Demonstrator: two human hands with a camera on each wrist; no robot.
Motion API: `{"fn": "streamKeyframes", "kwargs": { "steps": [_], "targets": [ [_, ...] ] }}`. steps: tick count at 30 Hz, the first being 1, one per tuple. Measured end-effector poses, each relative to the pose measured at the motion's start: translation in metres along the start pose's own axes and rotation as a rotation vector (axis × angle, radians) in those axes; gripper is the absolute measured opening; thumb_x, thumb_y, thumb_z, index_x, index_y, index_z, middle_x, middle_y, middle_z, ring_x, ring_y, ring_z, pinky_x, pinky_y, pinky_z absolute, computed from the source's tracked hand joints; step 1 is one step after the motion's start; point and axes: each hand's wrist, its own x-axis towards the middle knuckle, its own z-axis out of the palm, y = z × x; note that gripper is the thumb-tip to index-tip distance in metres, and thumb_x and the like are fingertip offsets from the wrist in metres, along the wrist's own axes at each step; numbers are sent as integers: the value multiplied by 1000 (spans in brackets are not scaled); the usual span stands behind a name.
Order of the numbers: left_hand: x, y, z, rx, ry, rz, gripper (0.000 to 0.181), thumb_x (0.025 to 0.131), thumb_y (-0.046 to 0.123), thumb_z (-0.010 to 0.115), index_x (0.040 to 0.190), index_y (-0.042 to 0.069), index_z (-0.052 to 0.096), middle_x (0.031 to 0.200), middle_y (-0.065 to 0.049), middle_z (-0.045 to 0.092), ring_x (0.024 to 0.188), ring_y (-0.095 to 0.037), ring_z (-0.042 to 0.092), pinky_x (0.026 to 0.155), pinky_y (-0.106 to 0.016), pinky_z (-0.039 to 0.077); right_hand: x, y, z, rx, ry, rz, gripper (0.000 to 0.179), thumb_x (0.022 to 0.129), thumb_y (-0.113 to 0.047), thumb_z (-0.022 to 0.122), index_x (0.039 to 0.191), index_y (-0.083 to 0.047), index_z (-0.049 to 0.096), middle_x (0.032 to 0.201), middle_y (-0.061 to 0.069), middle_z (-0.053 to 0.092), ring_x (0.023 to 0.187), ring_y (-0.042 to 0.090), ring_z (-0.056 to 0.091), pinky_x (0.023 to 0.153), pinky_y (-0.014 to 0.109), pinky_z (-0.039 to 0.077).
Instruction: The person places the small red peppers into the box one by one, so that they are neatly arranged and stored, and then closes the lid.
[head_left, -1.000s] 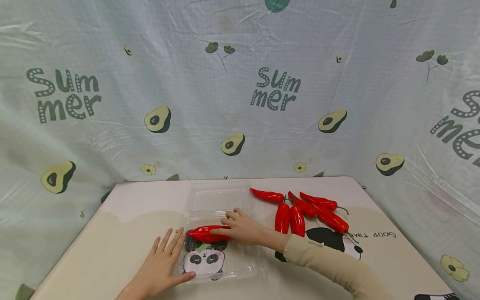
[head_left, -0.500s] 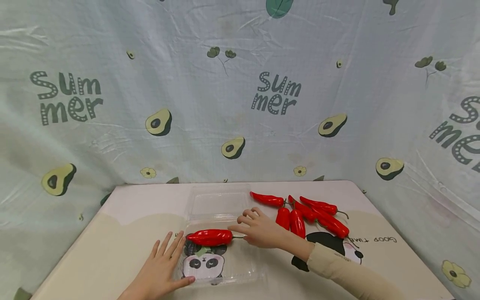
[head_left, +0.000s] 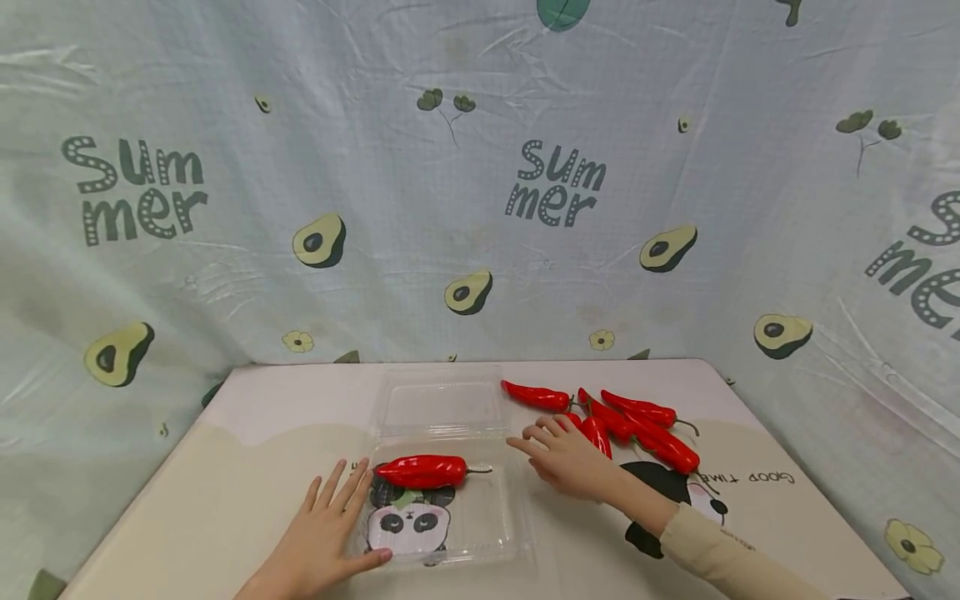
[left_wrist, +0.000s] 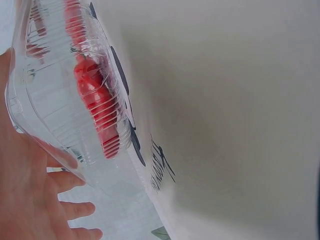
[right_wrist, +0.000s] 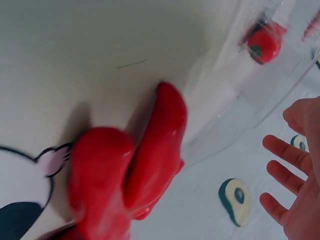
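A clear plastic clamshell box point(head_left: 487, 525) lies unfolded on the table, its lid point(head_left: 442, 400) laid back at the far side. One red chili pepper point(head_left: 423, 472) with a thin stem lies crosswise in the base. My left hand point(head_left: 318, 525) is spread along the box's left side, fingers straight; in the left wrist view the palm sits right at the ribbed wall. To the right of the box, my right hand point(head_left: 573, 458) hovers over the near chili peppers point(head_left: 597, 435), partly hiding them. Its fingers are loosely extended with nothing between them, as the right wrist view shows.
More red chili peppers point(head_left: 663, 442) lie in a loose group at the right back, with another single pepper point(head_left: 536, 396) beside the lid. The tabletop point(head_left: 225, 500) carries panda prints and lettering. A printed curtain point(head_left: 390, 208) hangs behind and around the table.
My right hand has let go of the chili pepper in the box and moved right, over the near peppers of the group. The left hand has stayed at the box's side.
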Motion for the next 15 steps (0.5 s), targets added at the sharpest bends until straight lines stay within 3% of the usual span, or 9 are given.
{"fn": "streamKeyframes", "kwargs": {
  "steps": [6, 15],
  "targets": [
    [-1, 1, -1, 5, -12, -12, 97, 66, 71, 54, 134, 4, 38, 142, -12, 35, 130, -37, 26, 101, -60, 22, -21, 16, 2, -19, -27, 68, 51, 77, -20, 67, 124, -19, 48, 114, 0, 55, 109, 21, 45, 94, 45, 39],
    [-2, 4, -4, 17, 3, -7, 95, 66, 69, 56, 133, 3, 39, 141, -13, 37, 129, -38, 28, 101, -59, 23, -52, 38, 8, -56, -2, 127, 46, 72, -15, 70, 115, -15, 54, 115, 3, 56, 108, 25, 48, 91, 46, 41]
  ]
}}
